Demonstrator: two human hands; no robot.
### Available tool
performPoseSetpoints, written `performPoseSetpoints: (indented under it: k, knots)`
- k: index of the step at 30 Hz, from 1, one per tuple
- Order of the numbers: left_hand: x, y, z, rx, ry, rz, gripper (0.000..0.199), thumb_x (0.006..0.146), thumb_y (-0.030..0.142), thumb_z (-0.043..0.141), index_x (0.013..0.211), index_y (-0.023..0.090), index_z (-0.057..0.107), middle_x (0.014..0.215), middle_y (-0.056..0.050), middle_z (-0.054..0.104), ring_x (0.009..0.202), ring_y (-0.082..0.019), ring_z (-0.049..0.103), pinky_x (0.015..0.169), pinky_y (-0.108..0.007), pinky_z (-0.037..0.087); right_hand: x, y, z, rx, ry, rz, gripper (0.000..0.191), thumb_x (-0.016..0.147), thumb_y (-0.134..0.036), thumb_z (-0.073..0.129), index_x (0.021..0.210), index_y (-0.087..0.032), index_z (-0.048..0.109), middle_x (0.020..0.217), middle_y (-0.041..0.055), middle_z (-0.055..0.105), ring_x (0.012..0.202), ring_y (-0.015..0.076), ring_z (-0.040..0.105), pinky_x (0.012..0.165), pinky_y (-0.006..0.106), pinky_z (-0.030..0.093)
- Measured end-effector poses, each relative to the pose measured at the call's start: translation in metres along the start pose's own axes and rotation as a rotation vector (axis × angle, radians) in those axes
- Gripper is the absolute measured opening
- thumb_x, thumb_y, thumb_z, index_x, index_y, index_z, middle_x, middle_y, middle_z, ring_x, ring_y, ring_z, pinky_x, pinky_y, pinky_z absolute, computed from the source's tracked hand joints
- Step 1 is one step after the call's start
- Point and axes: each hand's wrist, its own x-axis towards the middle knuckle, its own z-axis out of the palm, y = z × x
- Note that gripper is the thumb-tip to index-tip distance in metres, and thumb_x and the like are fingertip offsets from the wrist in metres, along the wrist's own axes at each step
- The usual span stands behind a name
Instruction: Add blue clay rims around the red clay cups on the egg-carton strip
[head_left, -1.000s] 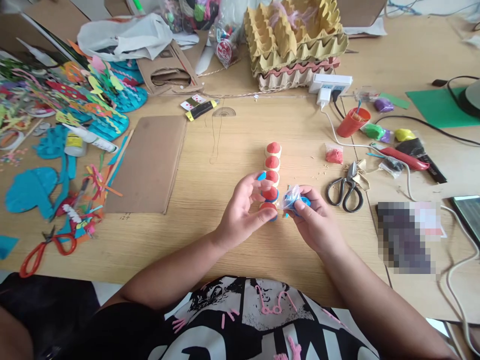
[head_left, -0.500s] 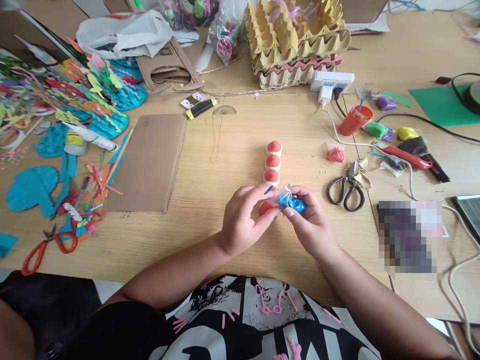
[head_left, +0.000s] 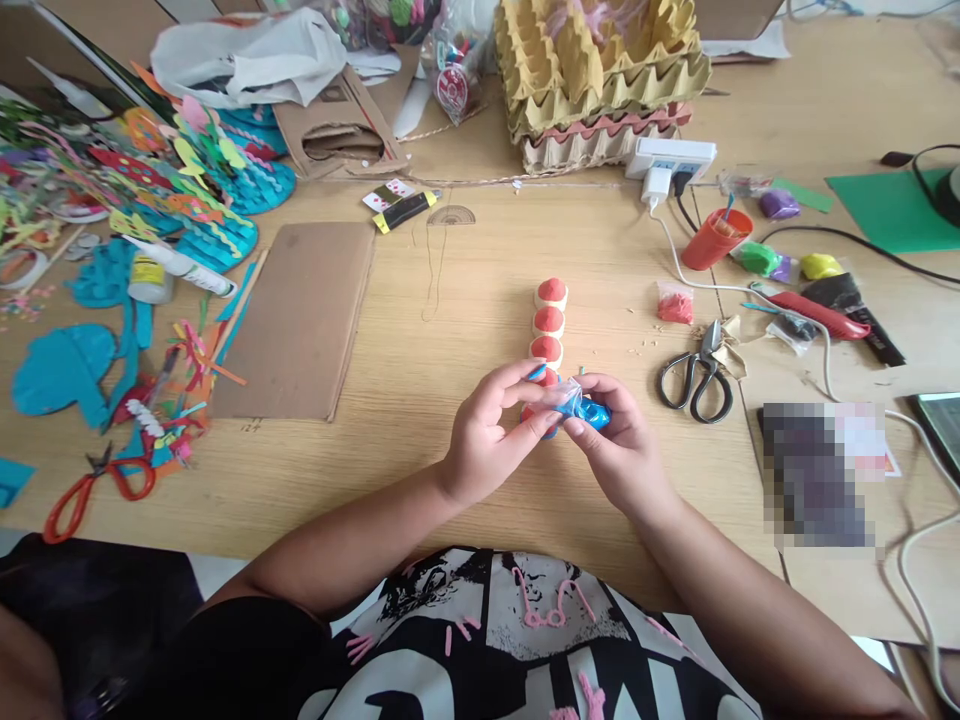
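Observation:
Between my hands is a small clear plastic bag of blue modelling clay (head_left: 594, 413). My left hand (head_left: 491, 430) pinches the bag's loose end, and a bit of blue shows at its index fingertip. My right hand (head_left: 626, 440) grips the clay-filled end between thumb and fingers. Just behind them lies a row of egg-carton cups (head_left: 548, 322) topped with red clay. The near end of that row is partly hidden by my fingers, with some blue showing low on it.
Black-handled scissors (head_left: 696, 375) and a bag of red clay (head_left: 675, 302) lie to the right, near an orange cup (head_left: 718, 240). A cardboard sheet (head_left: 292, 320), red-handled scissors (head_left: 100, 490) and blue craft pieces (head_left: 64, 370) are at left. Egg trays (head_left: 600, 90) are stacked behind.
Both hands stay at the bag; its loose end has been drawn together slightly under my left fingers. The whole view has shifted a little.

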Motion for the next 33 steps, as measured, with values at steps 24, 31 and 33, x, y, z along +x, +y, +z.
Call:
performPoseSetpoints:
  k: [24, 31, 33]
  knots:
    - [-0.0028, -0.0018, 0.0025, -0.130, -0.059, -0.111, 0.063, 0.092, 0.015, 0.071, 0.148, 0.031, 0.046, 0.095, -0.001, 0.075, 0.083, -0.015, 0.076, 0.076, -0.029, 0.067, 0.0019, -0.0088, -0.0065, -0.076, 0.010, -0.081, 0.000, 0.092, -0.027, 0.074, 0.092, -0.026, 0.074, 0.094, 0.0022, 0.069, 0.085, 0.0136, 0.064, 0.070, 0.029, 0.052]
    - [-0.0004, 0.0019, 0.0014, -0.123, -0.068, -0.139, 0.056, 0.092, 0.013, 0.071, 0.142, 0.028, 0.052, 0.092, -0.001, 0.077, 0.082, -0.016, 0.077, 0.077, -0.030, 0.067, 0.0009, -0.0087, -0.0033, -0.063, 0.022, -0.057, 0.003, 0.092, -0.028, 0.074, 0.092, -0.026, 0.072, 0.090, 0.0009, 0.066, 0.074, 0.0106, 0.061, 0.062, 0.027, 0.049]
    - [-0.0002, 0.0029, 0.0014, -0.134, -0.076, -0.144, 0.054, 0.092, 0.013, 0.072, 0.140, 0.027, 0.053, 0.092, -0.001, 0.078, 0.083, -0.015, 0.076, 0.078, -0.029, 0.066, 0.0010, -0.0089, -0.0039, -0.090, 0.028, -0.076, 0.003, 0.092, -0.028, 0.074, 0.092, -0.025, 0.072, 0.089, 0.0008, 0.066, 0.074, 0.0106, 0.061, 0.061, 0.027, 0.049]
